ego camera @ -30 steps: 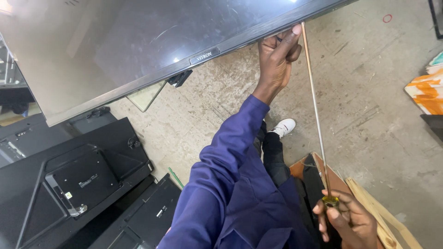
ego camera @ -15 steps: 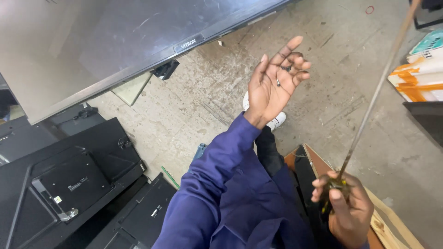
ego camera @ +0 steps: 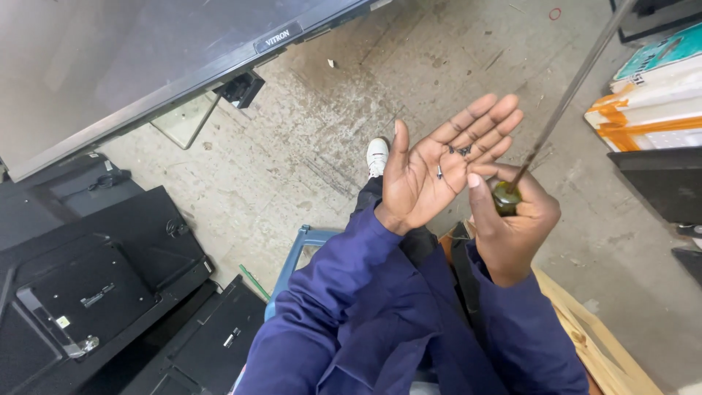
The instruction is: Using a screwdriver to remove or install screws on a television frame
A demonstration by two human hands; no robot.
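Note:
My left hand [ego camera: 428, 175] is held palm up over my lap, fingers spread, with a few small dark screws [ego camera: 461, 151] lying at the base of the fingers. My right hand [ego camera: 515, 227] sits right beside it, thumb touching the left palm's edge, closed around the green handle [ego camera: 506, 197] of a long thin screwdriver [ego camera: 570, 91]. The shaft slants up to the right and out of the top of the frame. A large flat television [ego camera: 131, 66] leans across the upper left, with its lower edge toward me.
Black television back panels [ego camera: 95, 278] lie stacked on the floor at the lower left. Orange and white cartons [ego camera: 651, 110] sit at the right edge, above a dark panel [ego camera: 658, 183]. A wooden frame [ego camera: 585, 329] lies under my right arm. My white shoe [ego camera: 377, 156] rests on the concrete floor.
My left hand left the television's lower edge, came down and turned palm up with screws in it. My right hand rose beside it with the screwdriver, whose shaft now tilts right.

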